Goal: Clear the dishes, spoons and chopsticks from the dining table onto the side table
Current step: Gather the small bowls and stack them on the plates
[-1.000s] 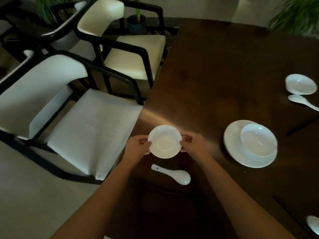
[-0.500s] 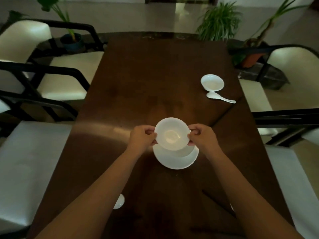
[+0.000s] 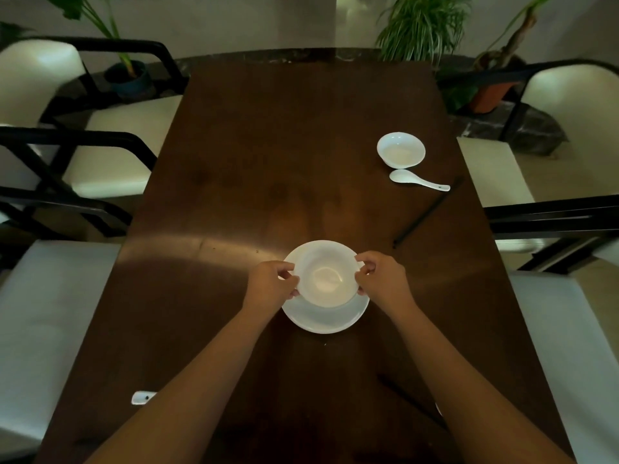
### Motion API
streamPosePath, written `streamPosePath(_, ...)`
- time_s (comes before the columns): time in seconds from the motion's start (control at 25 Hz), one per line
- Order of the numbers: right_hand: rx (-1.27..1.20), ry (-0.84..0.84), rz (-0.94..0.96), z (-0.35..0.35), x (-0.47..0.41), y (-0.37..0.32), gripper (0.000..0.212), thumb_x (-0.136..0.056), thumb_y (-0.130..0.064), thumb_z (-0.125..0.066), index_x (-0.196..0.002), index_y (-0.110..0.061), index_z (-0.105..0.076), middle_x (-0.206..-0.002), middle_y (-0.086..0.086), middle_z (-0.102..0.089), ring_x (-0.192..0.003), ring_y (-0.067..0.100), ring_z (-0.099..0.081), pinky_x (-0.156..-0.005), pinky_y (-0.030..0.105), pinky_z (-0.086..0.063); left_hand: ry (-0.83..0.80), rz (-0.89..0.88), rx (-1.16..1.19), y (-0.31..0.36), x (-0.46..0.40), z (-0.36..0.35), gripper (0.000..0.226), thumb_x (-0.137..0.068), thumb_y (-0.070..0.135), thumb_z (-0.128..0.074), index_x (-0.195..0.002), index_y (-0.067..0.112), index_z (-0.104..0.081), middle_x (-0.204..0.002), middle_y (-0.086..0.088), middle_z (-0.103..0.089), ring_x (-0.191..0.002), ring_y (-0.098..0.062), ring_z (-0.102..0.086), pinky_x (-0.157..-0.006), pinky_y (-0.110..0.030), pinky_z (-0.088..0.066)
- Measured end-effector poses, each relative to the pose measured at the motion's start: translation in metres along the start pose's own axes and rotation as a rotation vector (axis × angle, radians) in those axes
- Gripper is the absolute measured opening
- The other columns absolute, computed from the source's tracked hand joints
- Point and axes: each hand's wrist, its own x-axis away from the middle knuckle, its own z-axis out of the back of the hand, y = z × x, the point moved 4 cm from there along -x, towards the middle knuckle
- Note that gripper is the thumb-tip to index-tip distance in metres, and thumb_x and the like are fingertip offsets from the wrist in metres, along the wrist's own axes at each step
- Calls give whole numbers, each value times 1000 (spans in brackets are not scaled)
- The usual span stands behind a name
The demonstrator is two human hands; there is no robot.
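In the head view I see the left hand (image 3: 273,285) and the right hand (image 3: 382,282) pinching the rim of a white bowl (image 3: 326,279) from both sides, at the centre of the frame. The bowl sits above a white plate (image 3: 323,321) on the dark table (image 3: 268,145). At the upper right lie a second bowl (image 3: 401,150), a white spoon (image 3: 418,181) and dark chopsticks (image 3: 427,212).

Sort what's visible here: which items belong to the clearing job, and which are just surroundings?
Job items:
small dish, held by left hand and right hand
plate
far bowl
far spoon
chopsticks
near spoon

Surroundings:
chairs
potted plants
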Motion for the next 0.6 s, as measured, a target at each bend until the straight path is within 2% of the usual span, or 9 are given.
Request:
streamPosePath(0.12, 59, 43, 51, 0, -1, -1, 32, -84, -17, -62, -116, -20, -62, -115, 7, -62, -93, 20, -62, -81, 29, -51, 1, -3, -6, -3, 0, -1, 33, -80, 8, -67, -113, 7, -64, -84, -10, -68, -68, -21, -67, -84, -38, -55)
streamPosePath(0.2, 88, 37, 62, -2, -2, -1, 33, -85, -19, -62, -118, -21, -62, -120, 7, -60, -99, 21, -60, -84, 29, -49, -16, 50, 52, -6, -1, 0, 30, -81, 7, -66, -110, 3, -64, -93, -15, -69, -70, -23, -67, -76, -36, -57)
streamPosePath(0.28, 65, 28, 47, -3, -1, 1, 33, -85, -18, -60, -118, -20, -62, -119, 7, -62, -100, 21, -60, -85, 30, -50, -38, 107, 116, -8, -1, -1, 28, -81, 6, -65, -109, 2, -63, -95, -15, -67, -68, -19, -66, -65, -27, -57)
streamPosePath(0.44, -74, 19, -23, -6, 3, 7, 33, -86, -14, -60, -119, -17, -60, -114, 8, -65, -96, 20, -62, -86, 36, -53, -40, 136, 171, -9, -5, -6, 29, -81, 8, -66, -110, 5, -64, -106, -14, -66, -90, -28, -66, -79, -39, -58)
streamPosePath(0.48, -89, 21, -29, -7, 2, 7, 32, -86, -15, -60, -118, -17, -60, -112, 7, -65, -94, 20, -62, -85, 36, -54, -34, 135, 179, -10, -6, -7, 29, -81, 7, -66, -110, 5, -64, -107, -14, -66, -92, -28, -66, -79, -39, -58)
streamPosePath(0.6, -123, 4, -34, -8, 0, 8, 31, -86, -15, -61, -117, -18, -60, -108, 6, -65, -83, 17, -63, -71, 28, -54, -46, 118, 160, -12, -10, -7, 29, -82, 9, -66, -111, 6, -65, -105, -13, -67, -83, -22, -67, -67, -28, -58)
